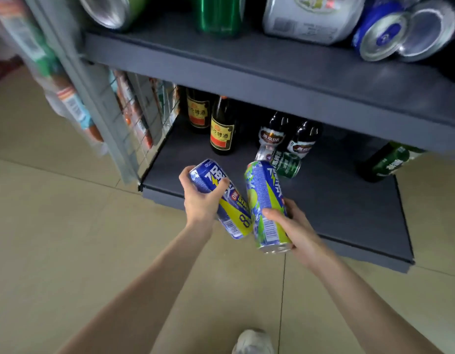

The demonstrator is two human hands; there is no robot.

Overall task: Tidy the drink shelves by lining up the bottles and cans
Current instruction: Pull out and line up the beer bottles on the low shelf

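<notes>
Cans first: my left hand has its fingers curled round a blue-and-yellow can, and my right hand wraps thumb and fingers round the lower half of a blue-and-green can. Both cans sit mid-frame, tilted, held above the front edge of the bottom shelf, their lower ends close together and perhaps touching. I judge the main risk to be knocking things over as I set these down: a small green can lies on its side just behind them, two dark bottles with silver labels stand close behind that, and a careless reach could topple them or the amber-labelled bottles further left. A green bottle lies tipped at the right. On the upper shelf, several cans rest on their sides. The held cans look undented, tall, glossy, with bold printed lettering and barcodes facing me.
</notes>
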